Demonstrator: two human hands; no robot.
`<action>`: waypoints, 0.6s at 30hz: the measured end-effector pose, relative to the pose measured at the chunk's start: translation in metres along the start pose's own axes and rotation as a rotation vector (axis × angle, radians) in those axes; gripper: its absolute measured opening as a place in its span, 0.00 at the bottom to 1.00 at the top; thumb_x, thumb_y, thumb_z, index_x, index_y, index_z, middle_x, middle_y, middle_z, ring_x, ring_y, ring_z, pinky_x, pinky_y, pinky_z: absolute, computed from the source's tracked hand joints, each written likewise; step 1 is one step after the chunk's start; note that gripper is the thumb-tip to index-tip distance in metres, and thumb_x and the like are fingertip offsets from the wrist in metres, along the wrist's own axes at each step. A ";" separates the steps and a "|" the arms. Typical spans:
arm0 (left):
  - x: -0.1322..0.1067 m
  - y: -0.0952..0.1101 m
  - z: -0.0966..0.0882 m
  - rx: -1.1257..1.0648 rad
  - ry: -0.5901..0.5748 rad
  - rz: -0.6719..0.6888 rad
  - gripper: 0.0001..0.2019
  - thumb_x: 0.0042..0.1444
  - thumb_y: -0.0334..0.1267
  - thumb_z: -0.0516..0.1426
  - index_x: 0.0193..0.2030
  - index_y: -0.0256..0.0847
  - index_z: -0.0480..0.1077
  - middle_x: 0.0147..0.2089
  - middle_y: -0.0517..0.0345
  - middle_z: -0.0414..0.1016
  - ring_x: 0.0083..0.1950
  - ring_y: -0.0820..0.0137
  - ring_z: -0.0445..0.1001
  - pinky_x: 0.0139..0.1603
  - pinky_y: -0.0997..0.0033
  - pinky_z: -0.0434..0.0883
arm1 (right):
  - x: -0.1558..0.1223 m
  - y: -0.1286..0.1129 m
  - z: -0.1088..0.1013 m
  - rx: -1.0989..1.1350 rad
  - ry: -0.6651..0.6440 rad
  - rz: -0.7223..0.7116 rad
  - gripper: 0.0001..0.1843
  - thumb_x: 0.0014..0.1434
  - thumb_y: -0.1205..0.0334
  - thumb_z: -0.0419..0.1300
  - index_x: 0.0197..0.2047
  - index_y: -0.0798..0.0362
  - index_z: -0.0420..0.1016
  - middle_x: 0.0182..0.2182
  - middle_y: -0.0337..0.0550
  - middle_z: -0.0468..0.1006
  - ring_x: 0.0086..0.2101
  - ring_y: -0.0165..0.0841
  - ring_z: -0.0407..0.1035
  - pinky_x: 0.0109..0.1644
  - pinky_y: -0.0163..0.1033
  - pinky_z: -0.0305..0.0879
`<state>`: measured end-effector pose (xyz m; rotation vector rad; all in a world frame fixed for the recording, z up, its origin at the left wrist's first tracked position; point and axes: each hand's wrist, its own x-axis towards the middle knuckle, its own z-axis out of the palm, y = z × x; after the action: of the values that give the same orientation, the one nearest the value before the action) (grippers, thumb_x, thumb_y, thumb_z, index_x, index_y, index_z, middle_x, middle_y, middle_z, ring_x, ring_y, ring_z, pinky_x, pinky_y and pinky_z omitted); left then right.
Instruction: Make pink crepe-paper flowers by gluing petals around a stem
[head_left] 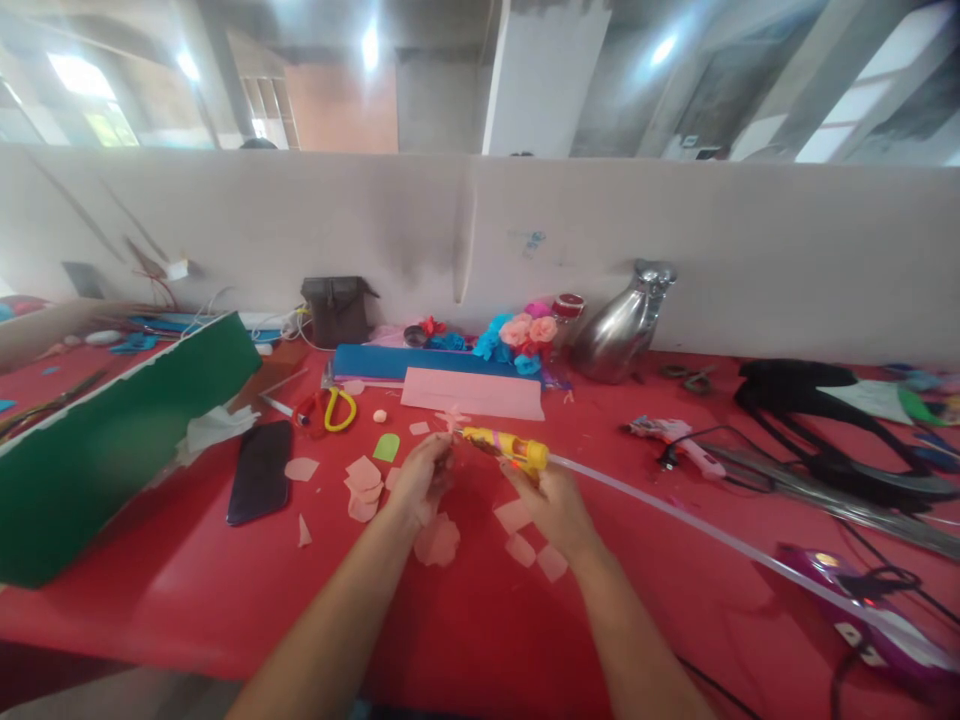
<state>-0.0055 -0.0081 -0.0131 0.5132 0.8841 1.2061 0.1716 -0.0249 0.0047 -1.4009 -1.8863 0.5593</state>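
Observation:
My right hand is wrapped round a yellow hot glue gun, its nozzle pointing left. From the back of the gun a long clear glue stick trails off to the right. My left hand pinches a small pink paper flower right at the nozzle. Below the hands lie cut pink paper petals, one pile near my left wrist and a few loose petals under my right hand. Another petal stack is left of my left hand, near a green paper piece.
A black phone and yellow-handled scissors lie left, beside a green upright board. Behind are folded pink paper, paper flowers and a steel jug. A pink glue gun and purple power strip are right.

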 end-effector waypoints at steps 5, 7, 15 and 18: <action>0.001 -0.001 -0.001 0.012 -0.016 0.000 0.10 0.45 0.41 0.60 0.31 0.39 0.64 0.18 0.68 0.56 0.15 0.83 0.47 0.15 0.81 0.44 | 0.000 0.000 0.001 -0.038 -0.006 0.038 0.22 0.60 0.46 0.50 0.40 0.54 0.75 0.31 0.47 0.79 0.32 0.41 0.73 0.34 0.39 0.65; 0.001 -0.001 -0.001 0.012 -0.022 0.002 0.10 0.45 0.41 0.59 0.31 0.39 0.64 0.18 0.68 0.56 0.15 0.83 0.47 0.16 0.81 0.45 | 0.000 0.001 0.001 -0.042 -0.014 0.038 0.21 0.60 0.47 0.50 0.40 0.55 0.75 0.30 0.47 0.79 0.32 0.40 0.72 0.34 0.39 0.65; 0.000 -0.002 -0.001 0.013 -0.028 0.018 0.10 0.45 0.41 0.59 0.30 0.39 0.64 0.18 0.68 0.56 0.16 0.83 0.47 0.16 0.80 0.44 | 0.000 0.001 0.000 -0.074 -0.021 0.041 0.21 0.60 0.47 0.50 0.42 0.53 0.74 0.31 0.46 0.79 0.33 0.41 0.72 0.35 0.39 0.64; 0.000 -0.002 -0.001 0.031 -0.023 0.020 0.10 0.45 0.41 0.60 0.31 0.39 0.66 0.18 0.68 0.57 0.16 0.83 0.48 0.16 0.81 0.44 | -0.001 0.002 0.001 -0.062 -0.022 0.029 0.20 0.60 0.48 0.50 0.43 0.52 0.74 0.33 0.46 0.79 0.35 0.41 0.72 0.36 0.40 0.65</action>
<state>-0.0051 -0.0086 -0.0147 0.5609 0.8805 1.2037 0.1721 -0.0250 0.0028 -1.4694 -1.9182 0.5372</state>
